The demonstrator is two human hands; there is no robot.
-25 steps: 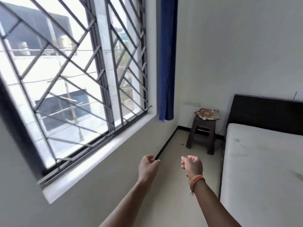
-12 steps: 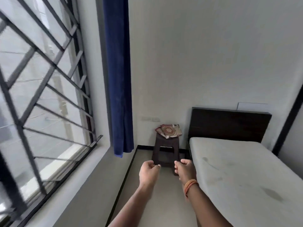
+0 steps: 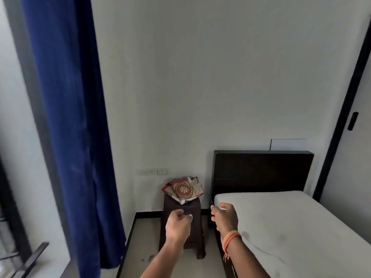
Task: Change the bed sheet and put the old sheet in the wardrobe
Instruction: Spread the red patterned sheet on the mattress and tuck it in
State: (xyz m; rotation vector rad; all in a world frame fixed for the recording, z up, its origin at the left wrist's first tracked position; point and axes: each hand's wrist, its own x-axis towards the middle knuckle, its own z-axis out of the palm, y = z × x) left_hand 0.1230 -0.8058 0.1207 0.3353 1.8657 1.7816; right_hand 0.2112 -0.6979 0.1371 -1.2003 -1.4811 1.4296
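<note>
Plain white walls are seen behind a bare white mattress (image 3: 291, 221) on a bed with a dark headboard (image 3: 261, 171), at the right of the room. A folded patterned sheet (image 3: 183, 190), red and beige with a flower motif, is laid on top of a dark stool (image 3: 181, 223) just beside the head of the bed. Both hands are held out in front of the stool and nothing is held: the left hand (image 3: 177, 224) is seen with fingers loosely curled, the right hand (image 3: 224, 216) likewise, an orange thread band (image 3: 230, 238) tied at its wrist. A wall socket strip (image 3: 154, 171) is mounted above the stool. A blue curtain (image 3: 66, 117) is hung at far left beside the window frame.
</note>
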